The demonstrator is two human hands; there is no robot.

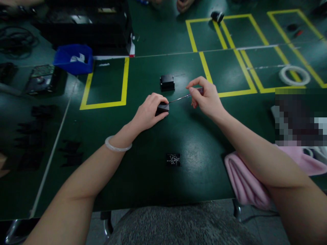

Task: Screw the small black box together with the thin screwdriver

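My left hand [150, 110] grips a small black box [163, 108] against the green table, thumb and fingers on opposite sides of it. Between the fingers of my right hand [204, 97] is the dark handle of a screwdriver [182, 98]. Its thin metal shaft points left, and the tip meets the right side of the black box, near my left fingertips. A second black box [167, 82] with small metal bits at its corners sits just behind. Nearer to me lies a small black tray [168, 164] with several screws [173, 159] in it.
A blue bin [74, 59] stands at the left beside large black equipment [87, 27]. Black parts [71, 153] lie at left. Yellow tape marks [102, 104] outline areas. A tape roll [294, 75] and pink cloth [247, 180] are at right. Another person's hand [184, 5] shows at the far edge.
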